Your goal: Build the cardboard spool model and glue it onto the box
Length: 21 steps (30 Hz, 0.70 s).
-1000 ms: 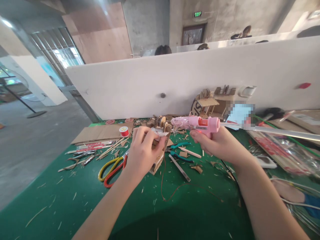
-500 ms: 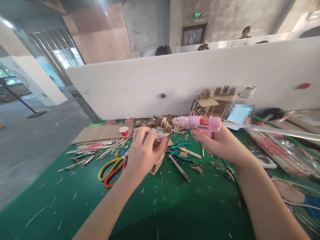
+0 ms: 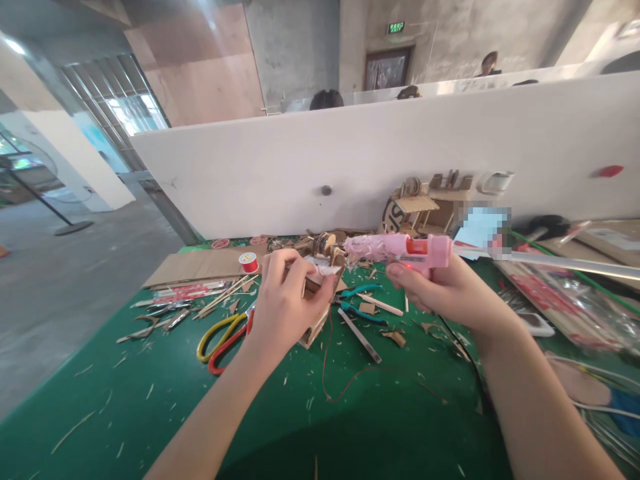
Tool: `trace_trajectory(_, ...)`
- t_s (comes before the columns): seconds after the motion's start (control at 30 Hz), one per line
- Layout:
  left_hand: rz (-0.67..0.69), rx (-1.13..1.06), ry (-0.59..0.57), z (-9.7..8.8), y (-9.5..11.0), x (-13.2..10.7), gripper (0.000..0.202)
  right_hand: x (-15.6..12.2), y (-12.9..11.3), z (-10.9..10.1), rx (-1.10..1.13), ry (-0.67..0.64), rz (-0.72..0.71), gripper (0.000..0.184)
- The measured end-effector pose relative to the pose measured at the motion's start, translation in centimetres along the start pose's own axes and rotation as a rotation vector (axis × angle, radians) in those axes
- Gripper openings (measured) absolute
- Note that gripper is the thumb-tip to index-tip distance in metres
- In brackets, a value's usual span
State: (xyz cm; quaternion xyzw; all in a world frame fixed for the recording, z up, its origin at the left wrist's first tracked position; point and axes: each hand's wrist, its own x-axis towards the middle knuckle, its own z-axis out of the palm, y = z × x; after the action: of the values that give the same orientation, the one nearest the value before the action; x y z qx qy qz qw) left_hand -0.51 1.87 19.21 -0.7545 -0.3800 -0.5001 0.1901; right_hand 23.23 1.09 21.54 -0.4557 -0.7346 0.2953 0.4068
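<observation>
Left hand: the left hand (image 3: 285,293) is closed over a small cardboard model (image 3: 314,330), fingers bent on top and thumb along its right side.
Right hand: the right hand (image 3: 440,287) grips a pink glue gun (image 3: 375,247), fist wrapped round the handle, nozzle end pointing left.
Cardboard model: it stands around the middle of the green desk (image 3: 150,413), with round wound parts at its end toward the far edge.
Nozzle: close to those round parts; whether it touches them is hard to tell from this angle.
Glue stick: a long clear glue stick (image 3: 550,261) runs from the gun's back toward the desk's right edge.
Red thread: a thin red thread (image 3: 324,373) trails from the model toward the near edge.
Scissors: scissors (image 3: 227,343) with yellow and red handles lie just beside the left hand, toward the left edge.
Pliers: teal-handled pliers (image 3: 367,316) lie right of the model, near a flat metal strip (image 3: 359,335).
Spool: a red spool (image 3: 249,264) sits toward the far left corner, beside a cardboard sheet (image 3: 200,265).
</observation>
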Motion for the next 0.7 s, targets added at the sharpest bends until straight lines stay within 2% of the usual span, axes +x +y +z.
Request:
trace_trajectory(0.1,-0.051,-0.002,-0.018,-0.2,0.0,0.0,0.034,-0.1,-0.5,-0.1,0.047,0.079,-0.032,0.036)
trace_trajectory(0.17,-0.133,-0.002,-0.112,-0.5,0.0,0.1,0.048,-0.2,-0.9,-0.3,0.105,0.145,-0.050,0.035)
trace_trajectory(0.27,-0.219,-0.001,-0.282,-1.4,0.1,0.2,0.058,-0.4,-1.3,-0.7,0.177,0.165,-0.032,0.033)
trace_trajectory(0.43,-0.204,-0.070,-0.483,-3.3,0.7,0.3,0.060,-0.8,-1.5,-1.8,0.120,0.097,-0.032,0.034)
trace_trajectory(0.53,-0.178,-0.049,-0.531,-4.1,1.4,0.6,0.057,-1.2,-1.7,-2.4,0.037,0.012,-0.082,0.040)
trace_trajectory(0.7,-0.059,0.009,-0.560,-4.4,2.0,0.9,0.048,-1.8,-2.1,-3.1,0.041,-0.013,-0.167,0.037)
